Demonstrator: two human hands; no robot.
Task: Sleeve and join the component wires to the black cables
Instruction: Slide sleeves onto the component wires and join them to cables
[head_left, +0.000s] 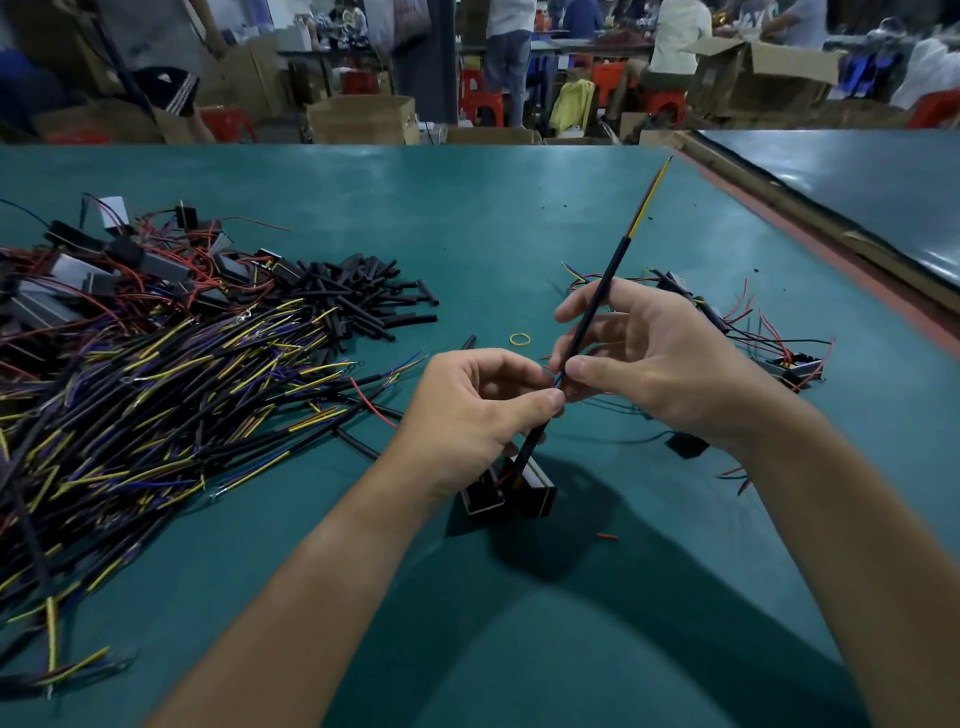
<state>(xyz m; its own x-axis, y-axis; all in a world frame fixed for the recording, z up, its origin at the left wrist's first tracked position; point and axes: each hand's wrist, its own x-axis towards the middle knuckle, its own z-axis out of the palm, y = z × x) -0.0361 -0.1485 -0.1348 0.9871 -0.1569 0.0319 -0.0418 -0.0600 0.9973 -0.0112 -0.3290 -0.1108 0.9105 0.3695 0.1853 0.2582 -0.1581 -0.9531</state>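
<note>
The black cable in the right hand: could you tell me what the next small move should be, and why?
Probably twist the wire ends together. The right hand holds the black cable, its thin wires run into the pinch of the left hand, and a black sleeve already sits just above the component. The joint itself is too small to judge.

Adjacent pinches: left hand (475, 415), right hand (641, 358).
</note>
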